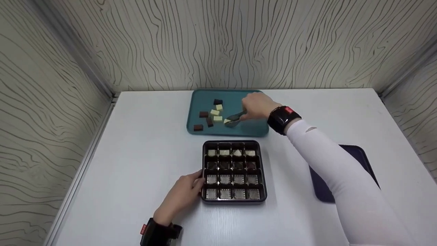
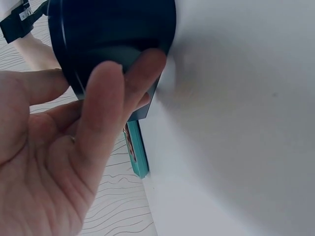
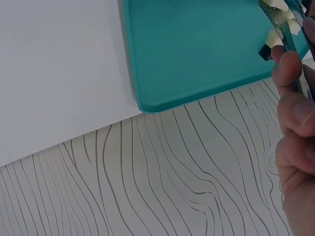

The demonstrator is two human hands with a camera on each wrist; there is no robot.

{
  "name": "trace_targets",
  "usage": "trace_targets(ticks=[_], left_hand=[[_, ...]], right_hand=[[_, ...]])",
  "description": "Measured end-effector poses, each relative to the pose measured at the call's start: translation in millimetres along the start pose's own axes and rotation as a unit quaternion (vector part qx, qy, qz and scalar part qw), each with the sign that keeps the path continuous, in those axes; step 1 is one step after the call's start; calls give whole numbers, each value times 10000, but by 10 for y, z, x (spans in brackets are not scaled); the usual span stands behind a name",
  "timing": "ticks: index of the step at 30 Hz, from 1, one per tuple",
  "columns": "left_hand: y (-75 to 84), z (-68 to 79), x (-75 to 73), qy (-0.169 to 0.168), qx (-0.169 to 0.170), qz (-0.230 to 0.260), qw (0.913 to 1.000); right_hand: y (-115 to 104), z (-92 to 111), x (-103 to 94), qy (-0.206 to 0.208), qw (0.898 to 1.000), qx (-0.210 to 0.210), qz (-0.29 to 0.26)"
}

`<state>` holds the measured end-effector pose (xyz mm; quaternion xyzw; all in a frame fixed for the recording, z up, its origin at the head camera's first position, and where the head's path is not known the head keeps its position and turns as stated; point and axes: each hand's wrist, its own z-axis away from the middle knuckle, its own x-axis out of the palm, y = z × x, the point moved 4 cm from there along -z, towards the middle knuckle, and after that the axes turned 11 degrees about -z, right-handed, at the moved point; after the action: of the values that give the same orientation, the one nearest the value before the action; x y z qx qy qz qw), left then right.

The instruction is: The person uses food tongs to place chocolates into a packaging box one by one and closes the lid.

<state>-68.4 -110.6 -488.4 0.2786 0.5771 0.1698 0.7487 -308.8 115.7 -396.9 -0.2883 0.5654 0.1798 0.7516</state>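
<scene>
My right hand [image 1: 257, 106] grips tongs [image 1: 235, 117] over the teal tray [image 1: 252, 128]. Their tips stand on either side of a white chocolate piece [image 1: 226, 121]. Left of the tips lie several more white pieces [image 1: 217, 119] and dark chocolate pieces [image 1: 203, 114]. In front of this tray stands a black compartment box [image 1: 235, 203]. White chocolates [image 1: 224, 152] fill its back row and dark ones [image 1: 224, 165] the row before that; the two front rows show ribbed bottoms. My left hand [image 1: 184, 191] rests against the box's left side, its fingers extended along the dark wall [image 2: 113, 29].
A dark purple tray [image 1: 321, 184] lies at the right, partly covered by my right sleeve [image 1: 341, 177]. Behind the white table [image 1: 146, 136] rises a wood-patterned wall [image 1: 225, 44], with further panels at both sides.
</scene>
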Motion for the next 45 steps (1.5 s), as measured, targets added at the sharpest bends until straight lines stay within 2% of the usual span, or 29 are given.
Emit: trace_targets(ticks=[11,17,24,34,40,45], left_hand=[[24,9,19,-24,-15,43,10000],[13,40,14,-171,-15,148,9997],[-21,112,-14,-387,146,448,9981],[-67,144,-3,-342,240,431,9982],[-68,150,5,-362,200,501,9979],[-54,158,16,-466,125,567,9972]], right_hand=[[-31,85,-42,13,9999,-38,-97],[-124,227,-138,86,9997,-118,-197],[-464,529,-284,158,9982,-574,-104],[-1061,993,-165,-252,9908,-1329,5],[-1304,1085,-97,-249,9851,-1690,206],[-1443,1052,-30,-445,9844,-1574,654]])
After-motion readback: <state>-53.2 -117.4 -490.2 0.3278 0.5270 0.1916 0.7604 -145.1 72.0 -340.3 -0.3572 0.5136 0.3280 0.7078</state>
